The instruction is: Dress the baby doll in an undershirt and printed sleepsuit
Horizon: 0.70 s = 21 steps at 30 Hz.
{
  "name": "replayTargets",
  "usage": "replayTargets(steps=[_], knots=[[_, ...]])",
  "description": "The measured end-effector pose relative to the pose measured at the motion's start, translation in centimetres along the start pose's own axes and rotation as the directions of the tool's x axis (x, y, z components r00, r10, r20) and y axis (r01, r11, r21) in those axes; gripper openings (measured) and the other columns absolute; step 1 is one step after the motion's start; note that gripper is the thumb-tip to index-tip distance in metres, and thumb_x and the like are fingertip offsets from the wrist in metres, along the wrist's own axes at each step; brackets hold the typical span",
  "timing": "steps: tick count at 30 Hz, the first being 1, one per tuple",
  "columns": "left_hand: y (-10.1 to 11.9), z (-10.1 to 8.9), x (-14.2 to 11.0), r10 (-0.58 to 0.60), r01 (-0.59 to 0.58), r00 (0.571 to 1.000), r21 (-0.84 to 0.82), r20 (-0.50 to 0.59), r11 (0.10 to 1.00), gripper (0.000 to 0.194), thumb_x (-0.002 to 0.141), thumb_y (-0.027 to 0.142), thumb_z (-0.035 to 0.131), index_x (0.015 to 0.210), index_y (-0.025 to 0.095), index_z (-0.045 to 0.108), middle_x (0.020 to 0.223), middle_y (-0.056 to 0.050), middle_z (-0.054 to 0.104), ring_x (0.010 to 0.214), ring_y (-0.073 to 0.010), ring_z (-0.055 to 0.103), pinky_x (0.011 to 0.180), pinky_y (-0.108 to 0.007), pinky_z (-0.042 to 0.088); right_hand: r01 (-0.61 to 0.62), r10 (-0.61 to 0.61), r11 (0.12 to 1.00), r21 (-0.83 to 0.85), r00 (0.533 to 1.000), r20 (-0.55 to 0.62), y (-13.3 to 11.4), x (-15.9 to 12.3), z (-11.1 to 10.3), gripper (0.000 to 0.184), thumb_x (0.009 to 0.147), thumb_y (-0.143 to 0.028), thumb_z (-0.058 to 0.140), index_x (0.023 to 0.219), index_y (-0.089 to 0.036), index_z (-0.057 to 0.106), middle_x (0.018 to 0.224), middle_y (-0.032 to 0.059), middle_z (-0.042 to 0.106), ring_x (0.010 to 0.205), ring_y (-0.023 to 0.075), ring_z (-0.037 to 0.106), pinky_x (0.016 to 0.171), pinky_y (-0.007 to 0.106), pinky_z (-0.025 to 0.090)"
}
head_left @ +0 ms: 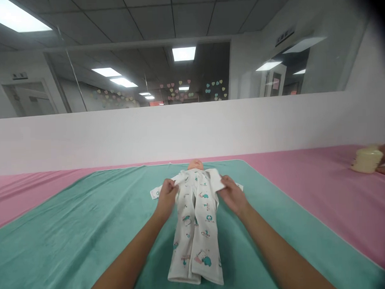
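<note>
A baby doll (195,164) lies on its back on a teal blanket (72,233), head away from me. It wears white clothes with teal and pink prints (198,224). My left hand (167,195) pinches the left front flap of the top near the doll's chest. My right hand (231,193) grips the right flap, pulled open to the side. The printed trouser legs stretch toward me between my forearms.
The teal blanket lies over a pink surface (323,186) that runs to a low white wall (179,128) with windows above. At the far right edge a pale yellow bottle-like thing (367,160) lies beside part of another doll or hand.
</note>
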<state>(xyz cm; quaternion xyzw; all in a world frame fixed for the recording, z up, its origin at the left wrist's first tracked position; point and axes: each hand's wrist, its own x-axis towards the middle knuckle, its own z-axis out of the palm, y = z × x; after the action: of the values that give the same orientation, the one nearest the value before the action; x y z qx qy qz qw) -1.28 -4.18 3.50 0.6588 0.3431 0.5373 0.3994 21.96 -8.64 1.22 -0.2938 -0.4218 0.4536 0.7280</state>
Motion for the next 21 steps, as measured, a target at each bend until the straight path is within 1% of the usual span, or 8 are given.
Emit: replayTargets(steps=[2,4,6,8,11,14,18,21], knots=[[1.3,1.9,0.3,0.114,-0.096,0.984,-0.137,0.138,0.986,0.018,0.078,0.027,0.051,0.074,0.020,0.035,0.085,-0.002,0.061,0.072,-0.0131,0.057,0.070,-0.027,0.043,-0.045,0.079,0.984,-0.170,0.977,0.199,0.1,-0.8,2.0,0.018,0.069,-0.032,0.063,0.065,-0.020,0.051,0.081,0.0008,0.063,0.080,0.0167,0.057,0.073,0.029,0.043],[1.9,3.1,1.4,0.178,-0.157,0.977,-0.171,0.116,0.973,0.014,0.079,0.028,0.050,0.079,0.020,0.039,0.090,-0.004,0.062,0.076,-0.0139,0.060,0.072,-0.028,0.044,-0.054,0.165,0.930,-0.363,0.946,0.281,0.4,-1.6,3.4,0.019,0.072,-0.035,0.062,0.066,-0.019,0.055,0.083,0.0041,0.066,0.084,0.0196,0.058,0.074,0.031,0.042],[1.8,3.4,3.4,0.157,-0.158,0.987,-0.094,-0.025,0.983,0.015,0.079,0.031,0.049,0.085,0.020,0.043,0.087,-0.004,0.062,0.076,-0.0141,0.060,0.069,-0.026,0.045,-0.038,0.151,0.897,-0.441,0.963,0.224,0.7,-2.1,3.9,0.023,0.076,-0.040,0.056,0.068,-0.018,0.057,0.084,0.0054,0.067,0.085,0.0201,0.058,0.075,0.032,0.041],[1.0,3.3,5.7,0.057,-0.051,0.990,0.051,-0.127,0.997,0.019,0.078,0.035,0.048,0.089,0.019,0.048,0.088,-0.003,0.062,0.079,-0.0143,0.059,0.066,-0.024,0.045,-0.032,0.096,0.899,-0.436,0.987,0.126,1.1,-1.9,3.8,0.028,0.079,-0.043,0.052,0.069,-0.018,0.059,0.081,0.0055,0.067,0.082,0.0190,0.059,0.077,0.032,0.041],[-0.8,3.8,8.5,-0.100,0.125,0.988,0.236,-0.116,0.964,0.025,0.076,0.039,0.046,0.089,0.018,0.055,0.088,-0.004,0.063,0.078,-0.0155,0.059,0.064,-0.024,0.044,-0.043,0.060,0.931,-0.363,0.998,0.036,1.8,-0.9,3.1,0.028,0.078,-0.044,0.052,0.072,-0.017,0.058,0.084,0.0058,0.067,0.076,0.0176,0.061,0.076,0.033,0.043],[-2.7,5.1,9.9,-0.162,0.180,0.983,0.289,-0.086,0.940,0.032,0.071,0.041,0.053,0.090,0.016,0.057,0.086,-0.007,0.063,0.078,-0.0194,0.058,0.067,-0.029,0.043,-0.006,-0.041,0.912,-0.410,0.994,-0.106,2.5,0.3,2.1,0.028,0.078,-0.045,0.051,0.081,-0.019,0.060,0.097,0.0066,0.064,0.086,0.0199,0.059,0.076,0.034,0.045],[-4.5,6.1,10.3,-0.174,0.187,0.982,0.465,-0.072,0.865,0.044,0.065,0.041,0.060,0.101,0.017,0.055,0.101,-0.011,0.061,0.091,-0.0257,0.056,0.076,-0.034,0.040,0.105,-0.206,0.637,-0.764,0.978,-0.037,3.1,1.5,0.6,0.027,0.080,-0.040,0.050,0.091,-0.021,0.064,0.107,0.0058,0.062,0.104,0.0205,0.052,0.094,0.036,0.037],[-4.9,5.9,10.4,-0.160,0.152,0.986,0.621,-0.043,0.769,0.035,0.071,0.039,0.052,0.099,0.019,0.056,0.103,-0.012,0.060,0.094,-0.0266,0.056,0.076,-0.035,0.040,0.100,-0.146,0.433,-0.896,0.988,0.040,3.5,2.7,0.5,0.033,0.083,-0.039,0.043,0.103,-0.021,0.061,0.115,0.0061,0.058,0.110,0.0208,0.049,0.098,0.037,0.032]])
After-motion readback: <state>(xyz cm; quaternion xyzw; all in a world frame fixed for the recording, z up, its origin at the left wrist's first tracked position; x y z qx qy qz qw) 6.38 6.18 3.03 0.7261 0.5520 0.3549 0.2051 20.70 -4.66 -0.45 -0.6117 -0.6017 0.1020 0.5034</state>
